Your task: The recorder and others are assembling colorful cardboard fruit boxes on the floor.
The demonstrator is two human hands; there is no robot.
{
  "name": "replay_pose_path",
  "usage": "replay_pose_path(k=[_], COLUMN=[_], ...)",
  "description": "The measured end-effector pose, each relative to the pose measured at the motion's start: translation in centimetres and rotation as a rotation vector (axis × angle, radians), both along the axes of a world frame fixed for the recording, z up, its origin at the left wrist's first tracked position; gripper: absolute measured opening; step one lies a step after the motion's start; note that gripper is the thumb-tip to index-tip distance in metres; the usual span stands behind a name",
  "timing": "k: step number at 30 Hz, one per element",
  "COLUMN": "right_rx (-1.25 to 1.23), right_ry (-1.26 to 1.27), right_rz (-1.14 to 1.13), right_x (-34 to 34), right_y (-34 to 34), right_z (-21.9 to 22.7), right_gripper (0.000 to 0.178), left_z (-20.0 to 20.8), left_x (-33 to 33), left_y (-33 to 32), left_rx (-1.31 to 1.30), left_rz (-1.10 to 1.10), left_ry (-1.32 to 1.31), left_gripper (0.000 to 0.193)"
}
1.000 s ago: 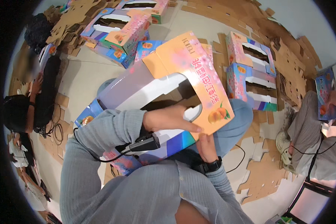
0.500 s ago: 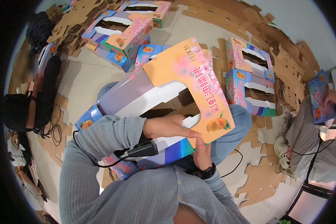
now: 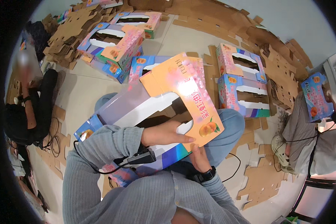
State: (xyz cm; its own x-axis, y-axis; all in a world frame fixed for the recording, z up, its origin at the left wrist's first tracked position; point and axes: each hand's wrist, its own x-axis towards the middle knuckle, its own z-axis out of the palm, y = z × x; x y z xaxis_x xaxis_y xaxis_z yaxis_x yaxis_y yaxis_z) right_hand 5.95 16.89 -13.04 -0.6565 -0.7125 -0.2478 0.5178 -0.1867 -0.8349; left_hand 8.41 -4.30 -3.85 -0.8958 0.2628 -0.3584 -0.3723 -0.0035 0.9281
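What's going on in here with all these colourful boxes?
A seated person is folding a colourful printed gift box on their lap. The left hand lies flat on its orange flap, and the right hand grips the box's near edge from below. Finished boxes and brown cardboard scraps cover the floor, and other people sit nearby.

right hand point(image 3: 198, 158) fingers behind carton flap point(image 3: 183, 97), co-worker at right edge point(image 3: 310, 127) partly cut off

At frame centre I see my left hand point(image 3: 167, 134) pressing the orange flap of a colourful printed cardboard fruit box point(image 3: 153, 112), my right hand point(image 3: 199, 158) gripping its lower edge.
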Motion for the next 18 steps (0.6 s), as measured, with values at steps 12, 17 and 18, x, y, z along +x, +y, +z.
replay_pose_path(k=[12,17,18], right_rx=[0.168,0.112,0.128], right_ry=[0.231,0.178,0.220], right_rz=[0.030,0.000,-0.005], right_x=[-1.9,-3.4,-3.6], right_y=[-0.5,-0.6,-0.6], right_z=[1.8,3.7,4.0], right_gripper=[0.063,0.067,0.067], left_z=[2.6,3.0,3.0], left_x=[-1.3,-2.4,-2.5], left_y=[-0.3,-0.7,-0.7], left_rx=[-0.092,0.016,0.064], left_rz=[-0.028,0.064,0.007], left_ry=[-0.060,0.043,0.015], left_gripper=[0.049,0.049,0.052])
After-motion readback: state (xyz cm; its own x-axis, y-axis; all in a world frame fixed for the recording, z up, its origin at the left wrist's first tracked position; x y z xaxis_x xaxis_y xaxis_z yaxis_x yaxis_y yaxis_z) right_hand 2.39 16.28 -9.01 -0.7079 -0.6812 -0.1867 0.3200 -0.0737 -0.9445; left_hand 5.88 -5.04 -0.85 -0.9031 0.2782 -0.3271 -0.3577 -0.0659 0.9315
